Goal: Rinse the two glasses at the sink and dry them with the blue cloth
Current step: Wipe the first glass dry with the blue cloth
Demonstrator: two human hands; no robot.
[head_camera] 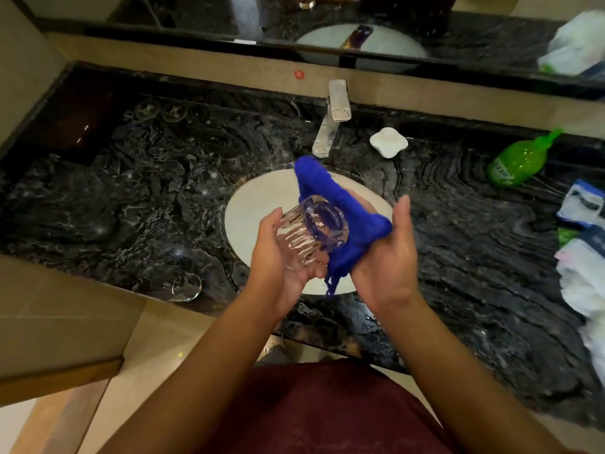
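My left hand (pixel 281 257) grips a ribbed clear glass (pixel 304 234) on its side above the white sink basin (pixel 248 221), with its thick base turned toward the cloth. My right hand (pixel 389 257) holds the blue cloth (pixel 343 217) against that base; the cloth drapes over my fingers and hangs down in a tail. A second clear glass (pixel 186 286) stands on the dark counter near the front edge, left of the basin.
A silver faucet (pixel 330 122) stands behind the basin, with a white soap dish (pixel 389 142) to its right. A green bottle (pixel 517 162) lies on the marble counter (pixel 131 198), and packets (pixel 582 244) crowd the right edge. A mirror runs along the back.
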